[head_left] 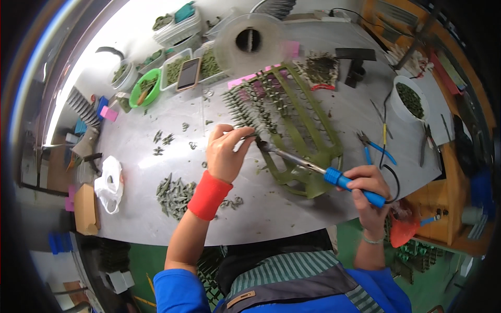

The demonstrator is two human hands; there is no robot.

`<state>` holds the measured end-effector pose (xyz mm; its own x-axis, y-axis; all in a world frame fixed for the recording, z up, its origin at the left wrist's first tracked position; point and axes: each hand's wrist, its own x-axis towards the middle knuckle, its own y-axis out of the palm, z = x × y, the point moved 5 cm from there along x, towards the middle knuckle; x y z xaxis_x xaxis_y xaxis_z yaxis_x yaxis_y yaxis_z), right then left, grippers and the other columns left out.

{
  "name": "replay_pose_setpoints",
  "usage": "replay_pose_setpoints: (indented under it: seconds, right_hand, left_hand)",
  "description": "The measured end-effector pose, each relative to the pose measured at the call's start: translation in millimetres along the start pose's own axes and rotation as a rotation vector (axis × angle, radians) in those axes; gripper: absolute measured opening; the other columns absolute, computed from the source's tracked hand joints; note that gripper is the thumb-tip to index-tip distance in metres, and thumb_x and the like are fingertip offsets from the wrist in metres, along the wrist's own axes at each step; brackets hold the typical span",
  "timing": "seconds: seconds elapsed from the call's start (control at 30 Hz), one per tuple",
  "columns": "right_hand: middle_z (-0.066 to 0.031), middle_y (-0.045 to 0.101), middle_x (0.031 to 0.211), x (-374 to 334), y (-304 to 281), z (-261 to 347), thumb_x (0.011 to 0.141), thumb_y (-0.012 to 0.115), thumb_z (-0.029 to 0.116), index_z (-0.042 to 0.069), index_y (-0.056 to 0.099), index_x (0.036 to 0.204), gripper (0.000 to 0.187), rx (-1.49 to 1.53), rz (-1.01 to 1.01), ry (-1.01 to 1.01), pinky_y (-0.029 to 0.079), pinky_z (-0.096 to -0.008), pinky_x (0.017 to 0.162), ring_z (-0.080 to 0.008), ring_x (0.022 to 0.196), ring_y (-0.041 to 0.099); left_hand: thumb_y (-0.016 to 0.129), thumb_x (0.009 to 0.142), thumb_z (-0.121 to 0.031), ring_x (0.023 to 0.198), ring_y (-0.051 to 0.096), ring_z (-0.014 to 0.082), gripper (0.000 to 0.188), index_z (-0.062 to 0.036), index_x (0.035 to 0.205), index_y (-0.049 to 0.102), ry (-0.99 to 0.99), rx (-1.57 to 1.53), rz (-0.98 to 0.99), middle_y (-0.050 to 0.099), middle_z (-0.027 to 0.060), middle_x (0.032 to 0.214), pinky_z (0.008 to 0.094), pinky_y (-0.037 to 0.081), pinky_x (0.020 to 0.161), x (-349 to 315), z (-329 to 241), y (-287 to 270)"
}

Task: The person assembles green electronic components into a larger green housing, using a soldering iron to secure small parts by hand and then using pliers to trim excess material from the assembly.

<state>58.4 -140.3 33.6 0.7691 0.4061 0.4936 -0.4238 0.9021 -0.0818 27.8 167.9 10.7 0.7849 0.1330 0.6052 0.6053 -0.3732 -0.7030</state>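
My right hand point(368, 193) grips the blue handle of a soldering iron point(302, 161), whose metal shaft points left. Its dark tip meets the left edge of a flat olive-green slatted frame point(313, 130). Rows of small green leaf-shaped pieces point(245, 109) cover the frame's upper left. Close to the tip, the thumb and fingers of my left hand point(225, 151) are pinched together at the frame's edge. Whatever sits between them is too small to name. A heap of loose green pieces point(175, 195) lies left of my red-banded wrist.
Beyond the frame stands a clear hood with a dark round opening point(249, 40). A phone point(188, 73) rests on tubs of green pieces, beside a green bowl point(146, 89). To the right are blue-handled pliers point(374, 148), tweezers and a white bucket point(409, 99); a white bag point(109, 185) lies left.
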Motion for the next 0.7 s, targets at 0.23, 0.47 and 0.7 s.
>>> replay_pose_setpoints:
  seconds: [0.23, 0.47, 0.7]
  right_hand:
    - [-0.0195, 0.062, 0.100, -12.0, -13.1, 8.6, 0.087, 0.064, 0.009, -0.001, 0.064, 0.089, 0.011, 0.043, -0.033, 0.053, 0.063, -0.0379, 0.068, -0.0264, 0.080, 0.067]
    - [-0.0204, 0.061, 0.099, -12.7, -8.7, 11.1, 0.087, 0.064, 0.012, 0.000, 0.062, 0.088, 0.012, 0.042, -0.010, 0.052, 0.063, -0.0382, 0.067, -0.0259, 0.078, 0.068]
    - [-0.0207, 0.061, 0.100, -11.6, -8.7, 19.1, 0.087, 0.064, 0.011, -0.002, 0.062, 0.088, 0.013, 0.028, -0.021, 0.055, 0.063, -0.0385, 0.069, -0.0269, 0.079, 0.068]
  left_hand:
    - [0.072, 0.089, -0.007, 0.081, 0.065, 0.0089, 0.015, -0.0030, 0.104, 0.072, -0.283, -0.390, -0.074, 0.073, 0.0043, 0.096, 0.0242, 0.052, 0.071, 0.1, 56.9, -17.7]
    - [0.075, 0.081, -0.014, 0.075, 0.066, 0.0264, 0.019, -0.0052, 0.097, 0.074, -0.572, 0.170, 0.332, 0.067, 0.0132, 0.085, 0.0363, 0.054, 0.072, -42.3, 171.2, -44.7]
    - [0.064, 0.079, -0.002, 0.081, 0.063, 0.0360, 0.020, -0.0033, 0.098, 0.059, -0.237, 0.371, 0.221, 0.063, 0.0166, 0.093, 0.0423, 0.051, 0.072, -63.7, 168.3, -37.8]
